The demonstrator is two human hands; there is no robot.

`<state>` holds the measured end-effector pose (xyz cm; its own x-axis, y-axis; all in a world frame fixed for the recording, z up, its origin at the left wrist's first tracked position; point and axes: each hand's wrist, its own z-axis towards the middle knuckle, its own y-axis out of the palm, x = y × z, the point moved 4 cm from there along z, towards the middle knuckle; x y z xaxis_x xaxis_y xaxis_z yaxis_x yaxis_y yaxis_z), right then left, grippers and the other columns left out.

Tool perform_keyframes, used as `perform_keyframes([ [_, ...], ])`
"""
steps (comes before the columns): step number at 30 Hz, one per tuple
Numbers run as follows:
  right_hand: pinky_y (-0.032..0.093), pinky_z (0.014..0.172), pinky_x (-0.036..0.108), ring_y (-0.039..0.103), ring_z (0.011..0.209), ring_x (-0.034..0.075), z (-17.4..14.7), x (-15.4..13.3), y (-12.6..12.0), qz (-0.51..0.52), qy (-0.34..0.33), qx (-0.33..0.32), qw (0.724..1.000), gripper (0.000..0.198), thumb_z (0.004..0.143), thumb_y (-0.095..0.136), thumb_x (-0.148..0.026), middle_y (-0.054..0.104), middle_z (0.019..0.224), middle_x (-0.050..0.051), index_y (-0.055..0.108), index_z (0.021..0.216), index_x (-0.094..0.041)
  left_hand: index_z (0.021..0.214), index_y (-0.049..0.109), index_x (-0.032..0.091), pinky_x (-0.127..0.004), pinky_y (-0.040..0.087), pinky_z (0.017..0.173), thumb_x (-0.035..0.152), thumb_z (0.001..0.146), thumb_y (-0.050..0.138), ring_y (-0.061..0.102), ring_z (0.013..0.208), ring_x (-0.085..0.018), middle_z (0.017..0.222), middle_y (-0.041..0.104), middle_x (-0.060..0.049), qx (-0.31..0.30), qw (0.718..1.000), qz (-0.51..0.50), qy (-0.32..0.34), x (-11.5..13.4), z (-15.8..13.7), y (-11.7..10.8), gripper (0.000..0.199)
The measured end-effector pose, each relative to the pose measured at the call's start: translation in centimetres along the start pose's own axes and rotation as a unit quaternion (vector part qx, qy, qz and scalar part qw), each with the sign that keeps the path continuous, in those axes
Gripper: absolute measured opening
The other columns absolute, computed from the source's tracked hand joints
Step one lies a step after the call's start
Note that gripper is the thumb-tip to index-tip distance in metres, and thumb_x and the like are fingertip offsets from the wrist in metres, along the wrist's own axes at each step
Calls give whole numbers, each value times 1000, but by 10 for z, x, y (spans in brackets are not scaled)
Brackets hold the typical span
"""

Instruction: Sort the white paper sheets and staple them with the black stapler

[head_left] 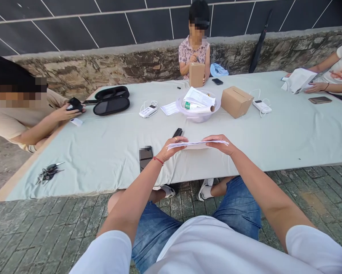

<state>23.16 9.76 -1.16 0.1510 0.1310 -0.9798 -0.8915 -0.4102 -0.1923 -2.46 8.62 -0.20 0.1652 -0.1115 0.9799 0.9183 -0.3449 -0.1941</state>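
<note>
The left hand (173, 147) and right hand (219, 144) gripped a thin stack of paper (196, 144), 1 at each end, fingers and thumbs closed on it. The stack appeared over the near part of the table (285, 148), seen almost edge-on, so its sheets could not be counted or read. Behind the left hand lay a black object (178, 132), partly hidden and hard to identify. The left forearm (136, 194) covered a corner of a dark device (146, 156). Loose papers (198, 98) hid much of the inside of a plastic bowl (198, 119). A person (341, 66) at the right was cut off by the frame, holding an unclear white item (298, 80).
</note>
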Motion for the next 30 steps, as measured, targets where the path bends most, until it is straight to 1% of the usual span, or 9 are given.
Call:
perform_keyframes([
  [2, 50, 93, 46, 65, 101, 28, 1, 0, -3, 14, 9, 31, 999, 37, 71, 76, -45, 73, 103, 8, 76, 98, -21, 96, 73, 16, -39, 49, 89, 43, 72, 75, 63, 97, -26, 99, 71, -8, 28, 1000, -3, 0, 3, 2, -2, 36],
  [5, 49, 97, 49, 63, 108, 29, 2, -3, -9, 52, 2, 62, 997, 47, 67, 81, -43, 71, 112, 7, 72, 108, -22, 94, 73, 16, -39, 50, 88, 41, 70, 78, 64, 95, -27, 95, 72, -7, 47, 999, -18, 3, 11, 3, -6, 35],
  [9, 48, 100, 50, 63, 110, 29, 1, 1, -7, 58, 25, 20, 998, 49, 65, 83, -39, 71, 115, 7, 71, 109, -22, 110, 68, 15, -43, 48, 95, 38, 65, 82, 62, 106, -29, 113, 69, -12, 34, 997, -64, -6, 6, 1, -7, 52],
  [12, 47, 102, 50, 63, 111, 28, 0, 6, -2, 72, 28, 14, 997, 50, 67, 82, -38, 70, 117, 7, 69, 113, -23, 114, 66, 14, -46, 46, 99, 37, 64, 83, 61, 110, -30, 119, 67, -15, 46, 996, -73, -28, -5, -2, -3, 58],
  [16, 46, 104, 48, 61, 116, 27, 2, 4, 1, 69, -1, 23, 997, 59, 65, 83, -38, 67, 123, 7, 66, 120, -24, 113, 66, 15, -48, 45, 101, 35, 63, 84, 59, 114, -30, 120, 67, -15, 49, 996, -67, -13, -7, -5, -2, 57],
  [18, 46, 103, 48, 61, 114, 28, 3, 5, 0, 61, 12, 10, 998, 58, 64, 83, -39, 69, 119, 7, 67, 118, -22, 112, 66, 14, -49, 45, 101, 34, 62, 84, 59, 115, -31, 118, 67, -15, 47, 995, -90, -4, -7, -6, -5, 56],
  [23, 47, 101, 49, 62, 113, 28, 5, 13, 2, 52, 47, -8, 998, 60, 59, 85, -36, 70, 116, 8, 69, 114, -21, 109, 68, 12, -51, 46, 99, 33, 59, 86, 61, 110, -32, 114, 69, -16, 25, 991, -122, -45, -23, -11, -4, 57],
  [26, 47, 101, 50, 62, 112, 29, 5, 16, 7, 69, 42, -11, 997, 59, 58, 86, -35, 70, 117, 9, 69, 114, -21, 109, 68, 14, -49, 45, 101, 32, 58, 87, 60, 113, -32, 118, 68, -14, 44, 992, -108, -44, -29, -14, -3, 57],
  [30, 47, 101, 51, 64, 108, 29, 5, 17, 12, 63, 48, -14, 997, 52, 61, 84, -38, 71, 113, 9, 72, 108, -21, 101, 71, 16, -48, 42, 104, 38, 65, 83, 60, 112, -31, 113, 70, -12, 69, 992, -90, -60, -35, -16, -1, 44],
])
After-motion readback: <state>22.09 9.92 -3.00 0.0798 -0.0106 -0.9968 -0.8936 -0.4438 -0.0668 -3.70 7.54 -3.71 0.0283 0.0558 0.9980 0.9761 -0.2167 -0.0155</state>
